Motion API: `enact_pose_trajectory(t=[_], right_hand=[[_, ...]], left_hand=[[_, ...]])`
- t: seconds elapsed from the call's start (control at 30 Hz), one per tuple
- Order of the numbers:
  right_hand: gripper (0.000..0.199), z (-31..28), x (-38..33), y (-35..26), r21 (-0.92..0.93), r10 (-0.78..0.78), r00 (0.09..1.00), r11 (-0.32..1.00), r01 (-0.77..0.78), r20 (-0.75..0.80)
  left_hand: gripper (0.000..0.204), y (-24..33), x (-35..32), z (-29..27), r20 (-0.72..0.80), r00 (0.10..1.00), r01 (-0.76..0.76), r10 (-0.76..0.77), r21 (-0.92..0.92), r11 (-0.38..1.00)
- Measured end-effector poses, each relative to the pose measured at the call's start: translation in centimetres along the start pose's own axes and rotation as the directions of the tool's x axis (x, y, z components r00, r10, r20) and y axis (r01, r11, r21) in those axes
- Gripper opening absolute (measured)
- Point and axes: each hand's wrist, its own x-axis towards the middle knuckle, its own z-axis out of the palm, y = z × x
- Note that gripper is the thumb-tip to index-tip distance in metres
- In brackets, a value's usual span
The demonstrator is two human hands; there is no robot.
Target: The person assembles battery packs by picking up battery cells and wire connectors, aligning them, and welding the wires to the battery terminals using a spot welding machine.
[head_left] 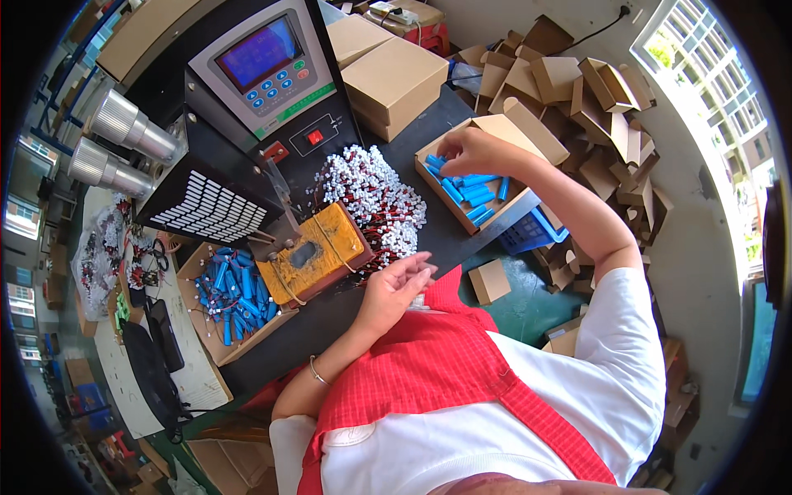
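My right hand reaches over an open cardboard box at the right of the bench. Its fingers are closed at one of the blue cylindrical battery cells in the box's far left corner; the fingertips partly hide it. More blue cells lie loose in the box. My left hand hovers near the front edge of the bench, fingers loosely curled and apart, with nothing visible in it. Beside it rises a pile of white connectors with red and black wires. An orange block, worn dark on top, stands left of that pile.
A black spot-welding-type machine with a screen and buttons stands at the back. Left of the block, a carton holds wired blue cells. Closed cardboard boxes stand behind; empty cartons heap at right. A blue basket sits below the box.
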Motion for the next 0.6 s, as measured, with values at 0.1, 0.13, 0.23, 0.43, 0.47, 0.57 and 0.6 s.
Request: enact_pose_trajectory(t=[0.1, 0.13, 0.23, 0.43, 0.47, 0.57, 0.6], right_hand=[[0.036, 1.9, -3.7, -2.0, 0.191, -0.100, 0.991, 0.978, 0.081, 0.090], [0.037, 3.1, -5.0, -2.6, 0.182, -0.124, 0.987, 0.978, 0.104, 0.103], [0.036, 5.8, -7.7, -3.4, 0.286, -0.140, 0.986, 0.952, 0.109, 0.092], [0.016, 3.2, -5.4, 0.5, -0.033, -0.299, 0.900, 0.952, 0.305, -0.318], [0.016, 2.5, -3.8, 1.9, -0.194, -0.361, 0.887, 0.929, 0.315, -0.287], [0.013, 2.2, 0.2, 5.5, -0.488, -0.352, 0.928, 0.835, 0.253, -0.120], [0.013, 2.3, 1.1, 6.0, -0.489, -0.355, 0.927, 0.834, 0.256, -0.118]], left_hand=[[0.057, 2.3, 2.7, 2.4, -0.019, 0.999, -0.036, 0.032, -0.296, 0.954], [0.054, 2.4, 3.4, 2.7, 0.011, 1.000, -0.001, 0.006, -0.388, 0.922], [0.044, 1.4, 4.3, 3.4, 0.138, 0.990, 0.079, -0.002, -0.552, 0.830], [0.029, -0.3, 3.9, 3.8, 0.052, 0.963, 0.240, -0.266, -0.623, 0.744], [0.027, -0.5, 3.8, 3.9, 0.062, 0.962, 0.248, -0.266, -0.600, 0.760], [0.025, -0.5, 3.9, 4.0, 0.085, 0.962, 0.264, -0.261, -0.548, 0.794], [0.024, -0.5, 3.8, 3.8, 0.096, 0.965, 0.255, -0.242, -0.535, 0.805]])
